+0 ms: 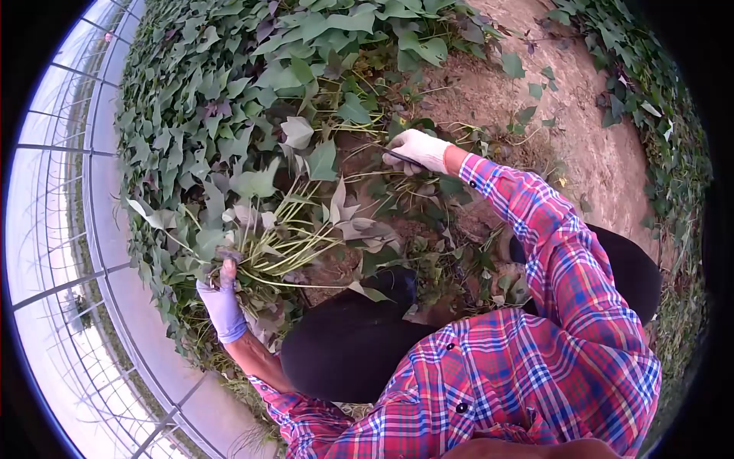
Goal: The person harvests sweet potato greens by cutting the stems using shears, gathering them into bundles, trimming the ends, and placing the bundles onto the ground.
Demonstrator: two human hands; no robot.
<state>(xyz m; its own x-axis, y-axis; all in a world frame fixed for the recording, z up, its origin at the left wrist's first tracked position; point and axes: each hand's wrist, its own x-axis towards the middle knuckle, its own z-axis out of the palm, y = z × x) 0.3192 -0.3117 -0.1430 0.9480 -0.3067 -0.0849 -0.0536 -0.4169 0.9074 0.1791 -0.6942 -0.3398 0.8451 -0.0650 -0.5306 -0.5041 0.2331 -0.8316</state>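
Note:
My left hand (222, 302), in a pale lavender-white glove, is closed around a bunch of leafy vine stems (294, 237). The long green stalks fan out to the right, and the lobed leaves look like sweet potato. My right hand (417, 151), in a white glove, grips a slim dark tool handle (404, 159). A thin line reaches left from it over the soil; whether it is a blade or a stem is unclear. Cut or bent stalks (348, 131) lie just left of this hand.
Dense vines (191, 92) fill the upper left. Bare reddish soil (566, 99) runs along the right, with another vine row (650, 99) beyond it. A metal-framed translucent wall (99, 206) stands at left. My bent knees (359, 344) are close below the hands.

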